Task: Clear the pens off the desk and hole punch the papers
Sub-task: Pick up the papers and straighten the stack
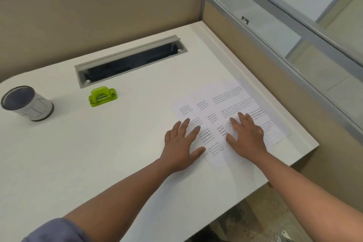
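Several printed papers (222, 104) lie fanned out on the right part of the white desk (98, 153). My left hand (181, 144) lies flat with spread fingers on the left edge of the sheets. My right hand (246, 136) presses flat on the sheets further right. A green hole punch (102, 96) stands on the desk to the left, well apart from both hands. A grey mesh pen cup (26, 103) stands at the far left; its inside is dark and I cannot tell what it holds. No pens show on the desk.
A grey cable tray opening (129, 61) is cut into the desk behind the punch. Beige partition walls (98, 15) close the back and right sides. The desk's right edge (294, 165) drops off to the floor just past the papers.
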`<state>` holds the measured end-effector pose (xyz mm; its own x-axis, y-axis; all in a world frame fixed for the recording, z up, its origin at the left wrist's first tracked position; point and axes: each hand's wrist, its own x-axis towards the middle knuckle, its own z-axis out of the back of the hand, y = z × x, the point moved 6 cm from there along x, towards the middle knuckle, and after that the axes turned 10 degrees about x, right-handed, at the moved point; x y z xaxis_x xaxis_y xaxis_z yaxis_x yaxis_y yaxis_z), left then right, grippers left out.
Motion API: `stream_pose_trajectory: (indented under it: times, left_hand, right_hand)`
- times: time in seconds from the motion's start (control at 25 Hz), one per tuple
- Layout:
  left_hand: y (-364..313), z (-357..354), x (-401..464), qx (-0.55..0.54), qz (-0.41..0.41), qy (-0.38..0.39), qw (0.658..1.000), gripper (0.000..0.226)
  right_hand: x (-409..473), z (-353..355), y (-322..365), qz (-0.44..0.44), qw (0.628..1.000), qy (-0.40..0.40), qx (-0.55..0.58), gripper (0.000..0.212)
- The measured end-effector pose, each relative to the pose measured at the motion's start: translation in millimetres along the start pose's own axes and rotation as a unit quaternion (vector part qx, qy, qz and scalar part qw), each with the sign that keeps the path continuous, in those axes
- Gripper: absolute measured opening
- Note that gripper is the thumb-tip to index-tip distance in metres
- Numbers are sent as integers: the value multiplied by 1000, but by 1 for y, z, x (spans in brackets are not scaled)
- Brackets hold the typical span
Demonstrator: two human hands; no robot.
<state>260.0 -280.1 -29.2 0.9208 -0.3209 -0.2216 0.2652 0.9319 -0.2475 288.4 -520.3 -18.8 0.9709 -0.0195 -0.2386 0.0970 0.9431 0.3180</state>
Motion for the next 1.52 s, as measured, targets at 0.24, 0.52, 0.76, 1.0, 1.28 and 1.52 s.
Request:
stream_pose_trajectory:
  times: [0.24, 0.52, 0.76, 1.0, 1.28, 1.52]
  left_hand:
    - [-7, -12, 1, 42, 20, 8, 999, 68]
    - [72, -2, -65, 19, 94, 35, 995, 66]
    - [158, 5, -159, -5, 203, 67, 977, 68]
    - [215, 5, -236, -35, 279, 76, 957, 69]
    - [234, 2, -281, -66, 310, 67, 946, 70]
    - [231, 2, -288, -96, 348, 28, 932, 75]
  right_hand:
    - [1, -11, -4, 2, 999, 36, 14, 65]
    - [-32, -44, 82, 71, 995, 63, -15, 64]
    - [-71, -85, 184, 158, 982, 100, -42, 61]
    - [-108, -121, 261, 221, 965, 130, -62, 61]
    - [-130, -136, 294, 244, 958, 142, -44, 63]
    - [-85, -96, 243, -16, 987, 58, 147, 76]
